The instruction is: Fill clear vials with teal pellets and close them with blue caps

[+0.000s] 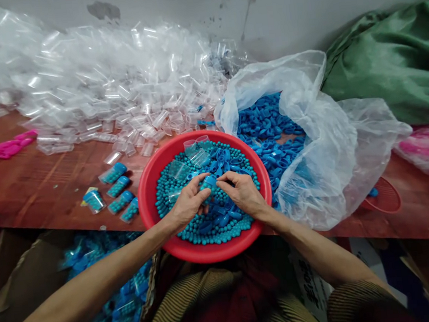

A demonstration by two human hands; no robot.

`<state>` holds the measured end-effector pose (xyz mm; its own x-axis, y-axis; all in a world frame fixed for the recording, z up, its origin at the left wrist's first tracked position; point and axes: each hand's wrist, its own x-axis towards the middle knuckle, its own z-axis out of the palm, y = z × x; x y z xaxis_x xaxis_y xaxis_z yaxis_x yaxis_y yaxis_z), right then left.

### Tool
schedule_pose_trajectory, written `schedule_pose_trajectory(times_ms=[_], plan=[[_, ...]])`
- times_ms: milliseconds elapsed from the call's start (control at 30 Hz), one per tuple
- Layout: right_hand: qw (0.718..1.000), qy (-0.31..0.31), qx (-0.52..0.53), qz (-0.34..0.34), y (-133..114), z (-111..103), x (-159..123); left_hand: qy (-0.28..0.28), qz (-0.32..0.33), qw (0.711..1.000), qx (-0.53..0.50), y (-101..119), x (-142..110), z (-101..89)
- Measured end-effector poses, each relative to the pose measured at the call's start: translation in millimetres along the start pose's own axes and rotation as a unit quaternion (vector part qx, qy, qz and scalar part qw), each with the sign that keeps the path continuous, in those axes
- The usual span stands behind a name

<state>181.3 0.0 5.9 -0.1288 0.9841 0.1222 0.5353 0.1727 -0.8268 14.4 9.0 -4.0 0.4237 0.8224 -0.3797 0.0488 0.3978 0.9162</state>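
Note:
My left hand (191,199) is closed round a small clear plastic tube (208,184) with a blue cap, held above a red basin (147,188). Thumb and fingers of my right hand (241,191) are pinched together at the tube's right side; whether anything is between them is hidden. Inside the basin lie many turquoise beads (222,237), blue spoon-shaped caps (224,161) and a few clear empty tubes (199,157). Left of the basin, several bead-filled tubes (118,186) with blue caps rest on the table.
A large heap of clear tubes (115,79) covers the table's back left. To the right, a plastic bag (320,156) spills blue caps (268,125). A red basket (387,196), green sack (387,58) and pink strips (6,146) lie around. Below stands a cardboard box (24,273) of filled tubes (122,301).

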Motion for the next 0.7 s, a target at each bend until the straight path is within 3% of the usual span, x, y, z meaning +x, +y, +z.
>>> schedule_pose_trajectory(times_ms=[67,267,400,467,567,633,700], plan=[[1.0,-0.007,-0.001,-0.012,1,-1,1,0.011,0.006,1.0,0.0,1,-2,1.5],[0.991,-0.013,-0.019,-0.13,12,6,0,0.044,0.013,0.996,-0.073,5,-3,12.7],[0.987,0.001,-0.008,-0.16,15,5,-4,0.051,0.014,0.994,-0.095,7,-2,14.4],[0.988,-0.037,0.029,-0.146,16,-1,-3,0.044,0.022,0.997,-0.062,8,-2,9.5],[0.989,-0.081,0.106,-0.056,20,-13,2,0.011,0.034,0.999,0.009,12,-2,0.1],[0.985,-0.077,0.152,0.012,23,-16,7,-0.015,0.042,0.998,0.036,13,-2,-3.5],[0.984,-0.067,0.163,0.037,22,-15,10,-0.026,0.046,0.997,0.056,11,-1,-3.3]])
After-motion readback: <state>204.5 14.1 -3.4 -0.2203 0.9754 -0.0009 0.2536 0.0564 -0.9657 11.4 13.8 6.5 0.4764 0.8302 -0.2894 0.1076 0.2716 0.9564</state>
